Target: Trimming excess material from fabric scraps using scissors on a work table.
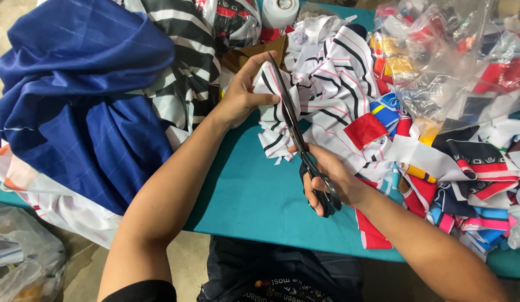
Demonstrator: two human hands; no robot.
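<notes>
My right hand [333, 176] grips the black handles of a pair of long scissors [291, 120], whose blades point up and away and run along the edge of a white cloth piece with black and pink stripes [327, 89]. My left hand [243, 95] pinches that striped cloth at its left edge, just left of the blades, holding it up off the teal table [254, 196].
A heap of dark blue fabric [86, 100] and black-and-white striped cloth [184, 61] lies at the left. Several coloured fabric scraps [456, 168] pile at the right, under a clear plastic bag [450, 50]. A white tape roll [280, 11] stands at the back. Another plastic bag [22, 257] sits on the floor.
</notes>
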